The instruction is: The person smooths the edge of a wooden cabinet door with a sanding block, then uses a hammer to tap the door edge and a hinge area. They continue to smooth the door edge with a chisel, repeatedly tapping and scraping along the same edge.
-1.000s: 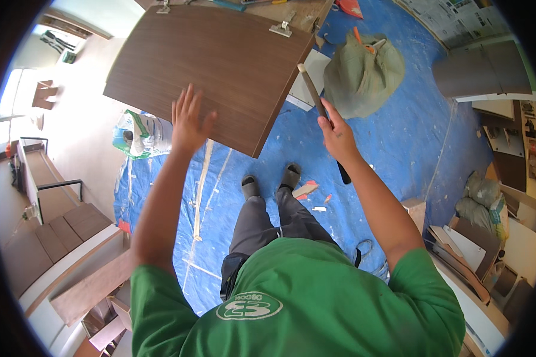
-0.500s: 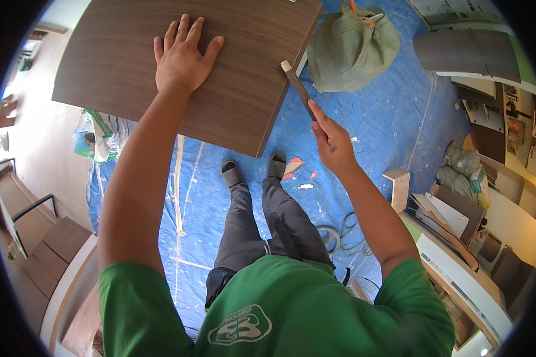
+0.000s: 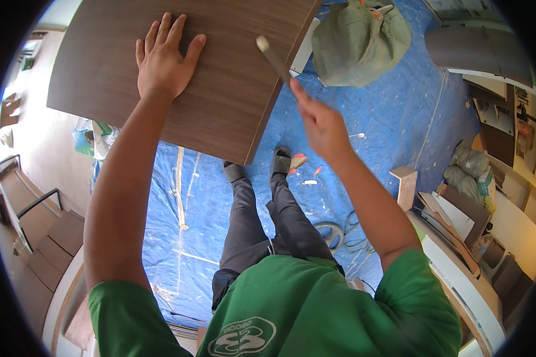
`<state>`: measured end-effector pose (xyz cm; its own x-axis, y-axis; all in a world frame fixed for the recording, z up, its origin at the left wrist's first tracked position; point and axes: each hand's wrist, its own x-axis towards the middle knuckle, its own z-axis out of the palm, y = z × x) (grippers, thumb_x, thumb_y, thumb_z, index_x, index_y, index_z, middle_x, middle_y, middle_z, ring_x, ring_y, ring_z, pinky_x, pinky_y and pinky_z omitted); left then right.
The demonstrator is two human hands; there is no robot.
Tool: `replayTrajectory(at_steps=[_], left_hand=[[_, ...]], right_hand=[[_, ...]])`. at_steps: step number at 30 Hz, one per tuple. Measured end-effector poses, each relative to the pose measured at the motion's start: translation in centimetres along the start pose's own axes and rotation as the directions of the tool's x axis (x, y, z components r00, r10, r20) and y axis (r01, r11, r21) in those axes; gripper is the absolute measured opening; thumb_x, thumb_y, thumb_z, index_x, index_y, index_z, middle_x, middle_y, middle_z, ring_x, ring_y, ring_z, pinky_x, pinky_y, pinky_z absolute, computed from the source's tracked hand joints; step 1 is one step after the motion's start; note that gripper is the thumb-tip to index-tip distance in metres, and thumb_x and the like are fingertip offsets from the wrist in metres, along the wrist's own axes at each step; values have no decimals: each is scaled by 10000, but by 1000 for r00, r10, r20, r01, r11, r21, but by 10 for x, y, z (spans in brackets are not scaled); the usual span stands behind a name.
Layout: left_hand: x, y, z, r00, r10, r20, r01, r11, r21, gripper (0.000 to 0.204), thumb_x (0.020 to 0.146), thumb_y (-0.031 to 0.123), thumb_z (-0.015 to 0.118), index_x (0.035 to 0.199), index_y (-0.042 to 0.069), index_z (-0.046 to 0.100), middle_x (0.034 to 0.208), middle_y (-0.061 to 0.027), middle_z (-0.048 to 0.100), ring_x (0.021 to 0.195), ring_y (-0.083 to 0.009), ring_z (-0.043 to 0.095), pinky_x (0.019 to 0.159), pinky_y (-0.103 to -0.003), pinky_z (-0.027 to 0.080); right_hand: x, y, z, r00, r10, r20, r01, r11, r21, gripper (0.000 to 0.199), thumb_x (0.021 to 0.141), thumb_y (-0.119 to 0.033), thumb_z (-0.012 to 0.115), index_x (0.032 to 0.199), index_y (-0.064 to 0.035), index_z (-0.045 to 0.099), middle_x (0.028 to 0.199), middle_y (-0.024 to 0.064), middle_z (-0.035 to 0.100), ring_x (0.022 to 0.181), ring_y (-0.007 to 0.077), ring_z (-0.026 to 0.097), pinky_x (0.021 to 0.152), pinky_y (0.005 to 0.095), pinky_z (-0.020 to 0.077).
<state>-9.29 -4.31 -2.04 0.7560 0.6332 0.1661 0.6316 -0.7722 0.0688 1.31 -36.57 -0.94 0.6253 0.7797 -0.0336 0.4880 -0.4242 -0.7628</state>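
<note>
My left hand (image 3: 162, 66) lies flat on a large brown wood-grain panel (image 3: 229, 89), fingers spread and thumb out to the side. Closed around a short dark stick (image 3: 274, 58) with a pale blunt tip is my right hand (image 3: 324, 126). The stick slants up and left, its tip over the panel's right part; whether it touches the surface I cannot tell. Motion blurs the stick and the right fingers slightly. A white strip (image 3: 304, 50) shows beside the panel's right edge.
A blue tarp (image 3: 363, 160) covers the floor. An olive-green sack (image 3: 354, 44) stands right of the panel. Small scraps (image 3: 310, 182) lie by my feet, and a coiled cable (image 3: 335, 235) is at my right. Boards (image 3: 449, 220) lean at the far right.
The stick and my right hand have moved left and up, bringing the tip over the panel. My left hand has shifted slightly left in view, still flat on the panel.
</note>
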Motion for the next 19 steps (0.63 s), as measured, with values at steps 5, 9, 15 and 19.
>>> replayTrajectory(at_steps=[5, 9, 15, 19], left_hand=[[0, 3, -2, 1000, 2, 4, -2, 1000, 8, 740, 1008, 723, 376, 1600, 279, 394, 1697, -18, 303, 1586, -209, 201, 1315, -455, 117], [0, 1, -3, 1000, 15, -17, -15, 1000, 9, 724, 1018, 704, 393, 1595, 267, 404, 1694, -19, 311, 1582, -212, 216, 1311, -451, 126], [-1, -1, -2, 1000, 4, 11, -4, 1000, -7, 735, 1013, 717, 374, 1602, 279, 389, 1704, -14, 289, 1587, -213, 197, 1314, -463, 121], [-1, 3, -2, 1000, -5, 25, 5, 1000, 2, 765, 1000, 733, 385, 1613, 275, 366, 1706, -15, 285, 1590, -216, 190, 1316, -455, 107]], right_hand=[[-39, -9, -5, 991, 131, 28, -133, 986, 96, 565, 1024, -61, 582, 1533, -300, 522, 777, 147, 606, 680, 232, 602, 684, 330, 501], [46, -15, -2, 992, 119, -51, -118, 993, 25, 564, 1021, -60, 578, 1532, -290, 523, 751, 169, 591, 627, 267, 619, 645, 353, 507], [-18, -2, -5, 998, 46, -53, -44, 998, 39, 531, 1019, -62, 597, 1509, -263, 556, 737, 173, 580, 625, 273, 614, 635, 347, 500], [-34, -1, -13, 997, 79, -18, -79, 996, -34, 596, 994, -31, 626, 1540, -250, 524, 728, 123, 617, 636, 239, 632, 695, 405, 583]])
